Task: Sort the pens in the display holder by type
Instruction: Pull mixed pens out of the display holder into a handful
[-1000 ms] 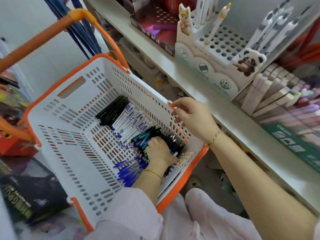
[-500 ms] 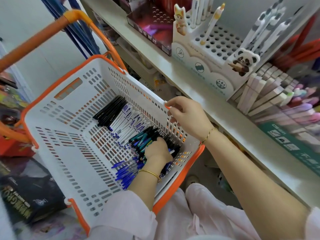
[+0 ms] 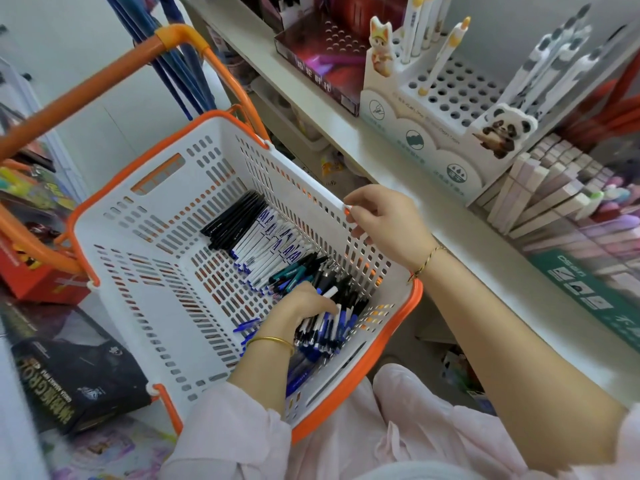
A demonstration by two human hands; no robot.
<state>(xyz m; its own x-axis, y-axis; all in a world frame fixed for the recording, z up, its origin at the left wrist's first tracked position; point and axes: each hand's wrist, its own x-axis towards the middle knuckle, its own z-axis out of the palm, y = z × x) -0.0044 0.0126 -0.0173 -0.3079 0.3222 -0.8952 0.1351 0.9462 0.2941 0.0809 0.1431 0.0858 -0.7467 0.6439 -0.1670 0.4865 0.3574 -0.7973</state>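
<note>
- Well, nearest to me a pale pink sleeve leads down into a white shopping basket with an orange rim, held close by the person's lap.
- Their left hand is sunk in the basket's near right corner. Its fingers are curled down round a handful of blue and black click pens, and a gold bangle sits at the wrist.
- Just beyond that hand, along the right wall, the loose stock lies in rough batches: teal pens, then white pens with blue print, then black pens farthest off.
- The right hand pinches the top edge of the basket's right wall, thumb and fingers closed on it, seemingly to steady it.
- Right of the basket runs a pale shelf. Farther along it stands the white display holder with its fox and panda figures. Most of its holes are bare, and a few novelty pens stand upright at the far side.
- As I read it, this is the gathering step: one kind is being collected from the heap, and nothing from the basket has reached the holder yet.
- The next move calls for lifting the handful clear without dragging neighbouring kinds along. It then goes over the right wall to the holder, each pen set tip-down in a hole beside its own sort. A loose bundle may splay on the way.
</note>
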